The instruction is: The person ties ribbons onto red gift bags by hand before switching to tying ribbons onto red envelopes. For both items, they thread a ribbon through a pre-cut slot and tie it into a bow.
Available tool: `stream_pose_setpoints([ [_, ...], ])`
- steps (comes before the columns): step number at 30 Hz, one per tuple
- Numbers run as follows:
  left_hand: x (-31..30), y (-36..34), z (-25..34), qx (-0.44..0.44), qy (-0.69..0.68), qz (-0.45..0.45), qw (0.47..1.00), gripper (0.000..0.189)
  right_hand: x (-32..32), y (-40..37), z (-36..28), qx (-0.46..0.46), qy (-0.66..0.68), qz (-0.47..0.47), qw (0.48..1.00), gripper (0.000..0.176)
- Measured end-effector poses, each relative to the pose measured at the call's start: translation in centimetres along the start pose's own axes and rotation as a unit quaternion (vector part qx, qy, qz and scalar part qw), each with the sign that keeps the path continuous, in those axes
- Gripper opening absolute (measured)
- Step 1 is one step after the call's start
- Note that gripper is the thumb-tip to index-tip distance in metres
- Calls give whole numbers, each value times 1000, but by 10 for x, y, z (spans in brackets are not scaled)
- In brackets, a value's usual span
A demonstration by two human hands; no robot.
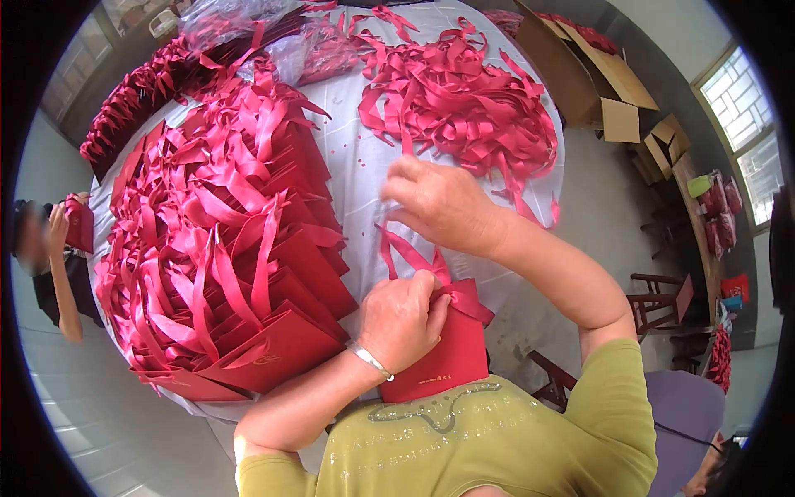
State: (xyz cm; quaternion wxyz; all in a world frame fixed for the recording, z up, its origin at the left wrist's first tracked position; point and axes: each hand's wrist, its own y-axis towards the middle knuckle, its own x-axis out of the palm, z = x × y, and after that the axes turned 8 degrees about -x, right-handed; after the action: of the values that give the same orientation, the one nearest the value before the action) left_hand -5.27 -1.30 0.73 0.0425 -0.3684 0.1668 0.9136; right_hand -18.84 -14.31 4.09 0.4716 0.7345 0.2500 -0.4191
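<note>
A red paper bag [443,362] with small gold print stands close against my body, a wide ribbon bow [469,300] at its top. My left hand [399,323], a silver bangle on its wrist, is closed on the bag's upper edge, thumb pressed to the ribbon. Ribbon loops [406,251] rise from the bag between my two hands. Above them my right hand [439,203] has its fingers pinched together, slightly blurred. A strip of red ribbon [406,137] runs from those fingers up to the ribbon pile [472,99]; its exact hold is partly hidden.
Rows of red bags with ribbon handles [224,248] crowd the left of the white-covered table [352,124]. Clear plastic wrapping [286,58] lies at the back. Cardboard boxes [621,120] and a wooden stool [658,300] stand right. Another person [62,273] holds a red bag at far left.
</note>
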Motion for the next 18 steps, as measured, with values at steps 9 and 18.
stream_pose_setpoints([
  [9,2,-1,-5,-7,-7,2,1000,22,-21,-21,5,260,55,-170,949,25],
  [18,4,-1,-6,0,-20,6,1000,22,5,-14,-8,215,116,-104,964,35],
])
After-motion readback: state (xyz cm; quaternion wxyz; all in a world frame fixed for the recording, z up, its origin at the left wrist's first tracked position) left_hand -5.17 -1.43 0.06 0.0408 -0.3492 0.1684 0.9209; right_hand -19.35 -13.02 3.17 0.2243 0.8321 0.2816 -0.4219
